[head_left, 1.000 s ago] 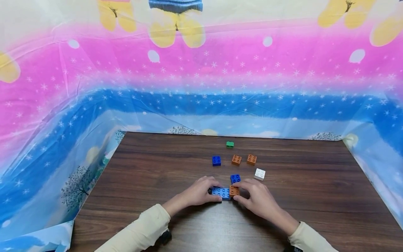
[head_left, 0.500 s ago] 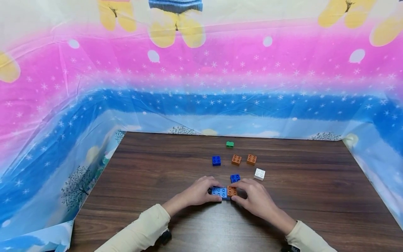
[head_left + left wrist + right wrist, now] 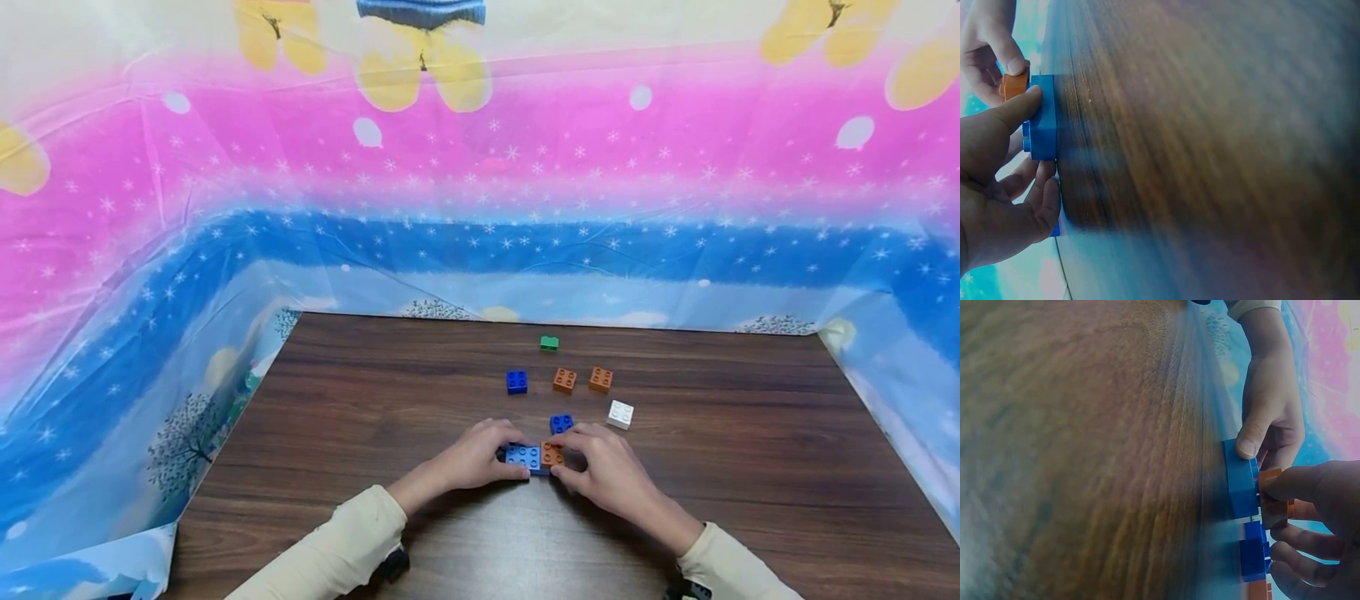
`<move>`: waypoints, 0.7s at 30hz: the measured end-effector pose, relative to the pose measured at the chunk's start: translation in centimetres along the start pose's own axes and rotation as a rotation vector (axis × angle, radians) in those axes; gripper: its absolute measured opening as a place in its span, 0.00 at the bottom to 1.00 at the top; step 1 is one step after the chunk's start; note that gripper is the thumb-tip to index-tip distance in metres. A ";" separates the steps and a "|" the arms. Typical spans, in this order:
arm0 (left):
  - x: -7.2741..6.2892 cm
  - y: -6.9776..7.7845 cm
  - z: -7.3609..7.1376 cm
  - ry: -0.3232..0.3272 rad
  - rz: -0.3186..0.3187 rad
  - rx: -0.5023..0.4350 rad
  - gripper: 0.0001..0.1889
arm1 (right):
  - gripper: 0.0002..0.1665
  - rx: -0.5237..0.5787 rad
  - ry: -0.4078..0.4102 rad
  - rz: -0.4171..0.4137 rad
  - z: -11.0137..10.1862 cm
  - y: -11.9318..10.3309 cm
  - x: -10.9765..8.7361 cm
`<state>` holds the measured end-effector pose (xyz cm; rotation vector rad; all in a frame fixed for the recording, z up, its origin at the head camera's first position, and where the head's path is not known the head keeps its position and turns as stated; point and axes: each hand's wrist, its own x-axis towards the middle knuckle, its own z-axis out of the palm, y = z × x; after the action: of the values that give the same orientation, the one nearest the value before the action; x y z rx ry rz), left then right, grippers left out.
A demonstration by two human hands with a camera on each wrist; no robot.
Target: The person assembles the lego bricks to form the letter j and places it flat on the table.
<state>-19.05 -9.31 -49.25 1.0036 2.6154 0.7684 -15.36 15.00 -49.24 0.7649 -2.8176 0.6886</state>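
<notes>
- Left hand (image 3: 480,455) pinched the light-blue building brick (image 3: 522,457) on the table (image 3: 465,542), its long axis left to right.
- Right hand (image 3: 613,473) pinched the orange building brick (image 3: 552,454), studs up, over the other's right end.

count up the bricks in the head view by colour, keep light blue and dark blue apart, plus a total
Orange bricks: 3
Dark blue bricks: 2
Light blue brick: 1
White brick: 1
Green brick: 1
Total: 8
</notes>
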 end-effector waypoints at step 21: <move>0.3 -0.1 0.0 -0.020 -0.007 -0.012 0.22 | 0.21 -0.064 0.002 -0.011 0.2 -0.6 0.1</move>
<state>-19.31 -9.18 -49.28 0.9938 2.5925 0.7674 -15.11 14.43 -49.13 0.7685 -2.8163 0.5943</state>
